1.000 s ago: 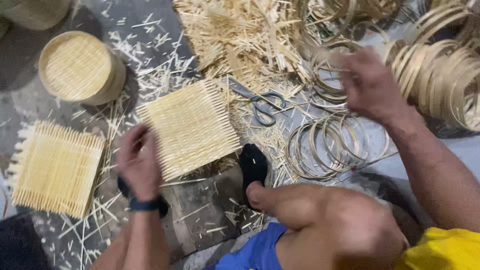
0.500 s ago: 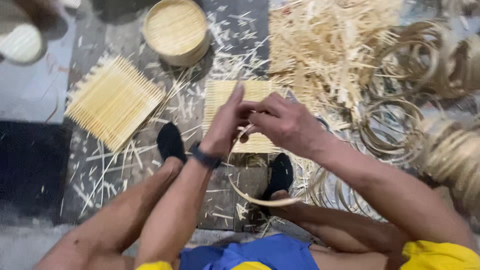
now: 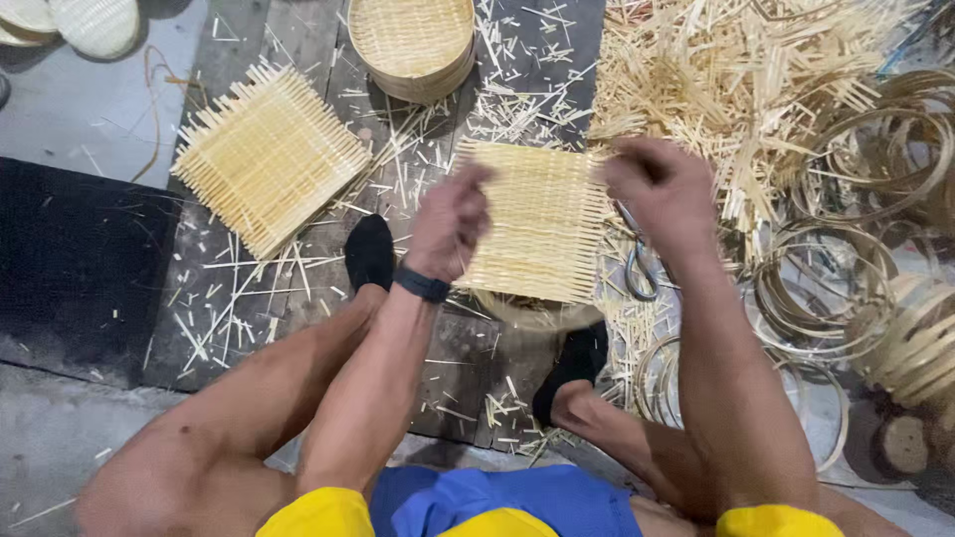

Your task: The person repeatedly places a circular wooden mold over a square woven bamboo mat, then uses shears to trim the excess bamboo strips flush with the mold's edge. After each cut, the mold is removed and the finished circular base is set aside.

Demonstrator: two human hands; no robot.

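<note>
Left hand [image 3: 450, 221] curls over left edge of square pale woven bamboo-strip mat [image 3: 537, 224], fingers closed on it. Right hand [image 3: 665, 189] bunched at right edge, blurred, can't tell if actually pinching. Mat sits over thin bamboo hoop [image 3: 532, 313], between person's feet. Looks light, springy, splintery; loose strip ends snap easy, so best gripped at woven edges, not tips. Second woven square [image 3: 267, 157] lies well left, round bamboo basket [image 3: 413, 45] up top, scissors [image 3: 642, 264] just right.

A woven mat [image 3: 537, 224] lies on the plank floor [image 3: 249, 328] between 2 feet, the left hand [image 3: 448, 219] over its left edge, the right hand [image 3: 662, 189] over its right. Left of it lies a second mat [image 3: 267, 154]; beyond, a round basket [image 3: 410, 42]. Scissors [image 3: 639, 261] lie just right — loose splints [image 3: 736, 89] behind, hoops [image 3: 846, 288] farther right.
</note>
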